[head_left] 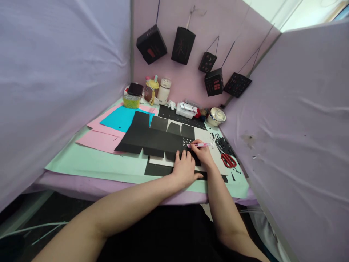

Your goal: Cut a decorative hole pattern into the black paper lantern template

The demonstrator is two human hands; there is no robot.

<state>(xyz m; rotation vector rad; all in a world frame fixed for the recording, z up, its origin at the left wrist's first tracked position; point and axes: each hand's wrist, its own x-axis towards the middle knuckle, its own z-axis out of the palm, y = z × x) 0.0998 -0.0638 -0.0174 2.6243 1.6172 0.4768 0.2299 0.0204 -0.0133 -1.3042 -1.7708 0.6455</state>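
Note:
A large black paper sheet (pixel 152 136) with notched edges lies across a white board (pixel 203 136). Small cut-out shapes (pixel 187 142) form a pattern near its right end. My left hand (pixel 184 169) rests with fingers spread on the lower edge of the black paper. Just to its right, my right hand (pixel 201 152) is closed round a slim pink pen-like tool (pixel 202 145). The tool's left end is by the cut-out pattern; whether it touches the paper is too small to tell.
Red-handled scissors (pixel 228 160) lie at the right beside black scraps (pixel 224 145). Pink sheets (pixel 99 141) and a blue sheet (pixel 117 120) are at left. Containers, including a white bottle (pixel 164 91) and bowl (pixel 216 116), stand behind. Black paper boxes (pixel 183 45) hang above.

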